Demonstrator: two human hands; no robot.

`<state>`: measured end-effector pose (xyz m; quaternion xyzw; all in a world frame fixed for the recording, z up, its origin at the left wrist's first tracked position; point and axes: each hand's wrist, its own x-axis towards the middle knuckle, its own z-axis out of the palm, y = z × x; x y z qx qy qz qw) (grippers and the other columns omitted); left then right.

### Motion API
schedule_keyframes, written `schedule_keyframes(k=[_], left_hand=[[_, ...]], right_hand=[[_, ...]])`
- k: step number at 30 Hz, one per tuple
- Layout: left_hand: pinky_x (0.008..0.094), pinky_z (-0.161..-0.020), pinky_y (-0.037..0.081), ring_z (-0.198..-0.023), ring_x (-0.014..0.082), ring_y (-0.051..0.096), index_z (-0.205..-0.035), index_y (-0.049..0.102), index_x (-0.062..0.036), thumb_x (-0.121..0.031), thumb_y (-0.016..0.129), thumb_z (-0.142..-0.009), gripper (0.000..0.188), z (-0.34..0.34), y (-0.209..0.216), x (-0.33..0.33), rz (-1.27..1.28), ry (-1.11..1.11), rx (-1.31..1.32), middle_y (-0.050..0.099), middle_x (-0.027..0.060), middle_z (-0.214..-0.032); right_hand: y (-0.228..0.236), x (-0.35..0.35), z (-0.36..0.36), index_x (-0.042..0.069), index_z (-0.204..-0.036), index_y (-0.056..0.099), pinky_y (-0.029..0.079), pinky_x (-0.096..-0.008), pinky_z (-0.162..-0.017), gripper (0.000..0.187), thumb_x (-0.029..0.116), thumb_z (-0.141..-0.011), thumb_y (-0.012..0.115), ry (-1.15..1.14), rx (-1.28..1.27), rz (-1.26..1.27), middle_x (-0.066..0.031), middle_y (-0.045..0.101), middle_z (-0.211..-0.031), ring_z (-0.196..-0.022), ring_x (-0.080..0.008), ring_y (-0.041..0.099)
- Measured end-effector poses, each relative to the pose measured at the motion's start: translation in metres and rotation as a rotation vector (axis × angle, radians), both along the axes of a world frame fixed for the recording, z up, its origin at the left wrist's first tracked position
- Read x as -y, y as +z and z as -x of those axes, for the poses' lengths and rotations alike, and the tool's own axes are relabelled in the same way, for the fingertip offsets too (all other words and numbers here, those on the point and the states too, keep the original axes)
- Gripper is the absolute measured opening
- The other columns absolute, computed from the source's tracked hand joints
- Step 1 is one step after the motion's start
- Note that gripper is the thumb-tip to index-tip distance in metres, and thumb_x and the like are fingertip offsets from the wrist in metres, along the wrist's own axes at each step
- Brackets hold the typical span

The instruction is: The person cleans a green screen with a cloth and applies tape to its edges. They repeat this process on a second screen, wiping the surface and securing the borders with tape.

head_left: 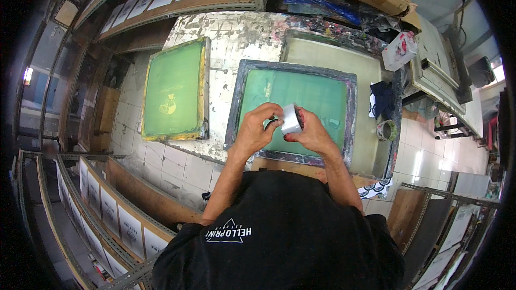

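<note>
A roll of silver tape (291,120) is gripped in my right hand (313,133), with the fingers behind it and the thumb below. Red stains mark those fingertips. My left hand (260,129) is curled, thumb and forefinger drawn together at the roll's left edge. Whether they pinch a loose tape end is too small to tell. Both hands are over a screen-printing frame (349,123) with green mesh and a dark, ink-stained border. Pale lettering shows on the mesh near its upper left.
Another green screen frame (206,91) with a yellowed edge lies left on the paint-spattered table (220,32). A larger pale screen (333,53) lies beneath the dark frame. A tape roll (386,130) and dark cloth (381,99) rest at right. Shelves (161,13) hold printed sheets.
</note>
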<state>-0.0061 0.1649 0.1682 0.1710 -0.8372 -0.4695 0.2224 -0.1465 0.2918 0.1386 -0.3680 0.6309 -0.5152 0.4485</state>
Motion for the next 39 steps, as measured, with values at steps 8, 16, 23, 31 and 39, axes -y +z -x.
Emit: schedule_keyframes(k=[8,16,23,31,39], left_hand=[[0.0368,-0.079,0.053,-0.093,0.0319,0.066,-0.104,0.068,0.0012,-0.008,0.064,-0.087,0.020,0.000,-0.003,0.004,0.108,-0.036,0.093,0.066,0.0166,-0.106],[0.0365,-0.076,0.053,-0.088,0.0304,0.068,-0.093,0.070,0.0012,-0.003,0.068,-0.082,0.012,-0.004,-0.003,0.010,0.070,-0.013,0.132,0.069,0.0157,-0.099],[0.0343,-0.067,0.050,-0.078,0.0250,0.064,-0.087,0.064,0.0007,-0.005,0.070,-0.080,0.011,-0.003,0.001,0.015,-0.033,-0.022,0.190,0.066,0.0120,-0.090],[0.0362,-0.081,0.048,-0.096,0.0271,0.060,-0.098,0.067,-0.0027,-0.003,0.068,-0.081,0.017,0.007,-0.004,0.004,0.091,-0.064,-0.035,0.062,0.0102,-0.101],[0.0347,-0.078,0.051,-0.091,0.0269,0.064,-0.098,0.072,-0.0051,0.001,0.068,-0.079,0.020,0.004,-0.003,0.006,0.112,-0.193,0.055,0.064,0.0103,-0.098]], right_hand=[[-0.012,0.001,0.008,-0.001,-0.102,0.061,0.054,-0.0269,-0.066,0.033,-0.012,-0.073,0.070,-0.010,0.450,0.004,-0.0039,0.066,-0.090,-0.077,-0.0117,0.064],[-0.024,0.003,0.005,-0.001,-0.101,0.062,0.053,-0.0268,-0.071,0.032,-0.013,-0.072,0.070,-0.010,0.513,-0.009,-0.0038,0.067,-0.090,-0.078,-0.0116,0.064],[-0.018,0.005,0.000,-0.002,-0.102,0.062,0.052,-0.0259,-0.073,0.032,-0.013,-0.072,0.069,0.011,0.522,-0.034,-0.0025,0.066,-0.090,-0.080,-0.0110,0.063],[-0.006,0.010,0.000,-0.002,-0.093,0.063,0.050,-0.0257,-0.070,0.025,-0.011,-0.072,0.072,0.019,0.345,-0.064,-0.0020,0.064,-0.086,-0.077,-0.0095,0.060],[-0.005,0.004,0.004,-0.003,-0.094,0.064,0.052,-0.0260,-0.070,0.025,-0.009,-0.072,0.073,0.066,0.292,-0.104,-0.0033,0.065,-0.087,-0.078,-0.0109,0.061]])
